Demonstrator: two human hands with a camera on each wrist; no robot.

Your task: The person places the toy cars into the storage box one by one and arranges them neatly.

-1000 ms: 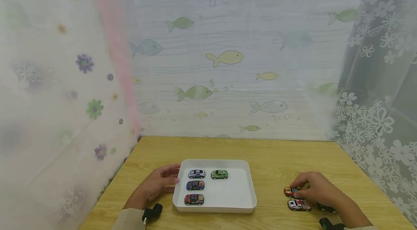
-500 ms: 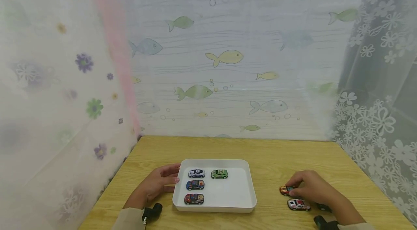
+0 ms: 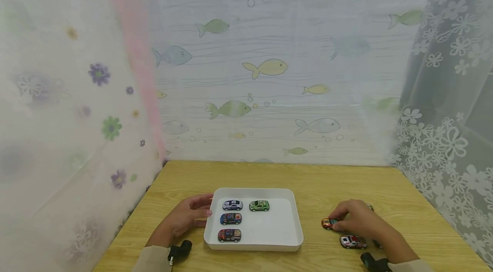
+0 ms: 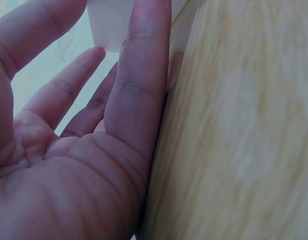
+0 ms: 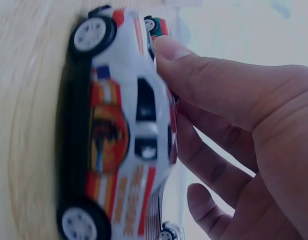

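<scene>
My right hand (image 3: 360, 220) pinches a red and yellow toy car (image 3: 328, 223) between thumb and fingers, low over the table right of the white tray (image 3: 273, 227). A white and red toy car (image 3: 353, 242) stands just below that hand and looms large in the right wrist view. At the tray's left side, the left hand (image 3: 188, 216) rests on the table, relaxed fingers against the tray wall. Inside the tray are a white toy car (image 3: 233, 205), a blue one (image 3: 231, 219), a dark red one (image 3: 229, 235) and a green one (image 3: 259, 206).
Part of another toy car (image 3: 370, 207) shows behind the right hand, and a dark one (image 3: 377, 244) is mostly hidden by the wrist. A patterned curtain (image 3: 269, 92) hangs along the back edge of the wooden table (image 3: 327, 177).
My right hand has moved left with the red and yellow toy car, bringing it closer to the tray. A toy car behind the hand has come into view. The left hand stays still.
</scene>
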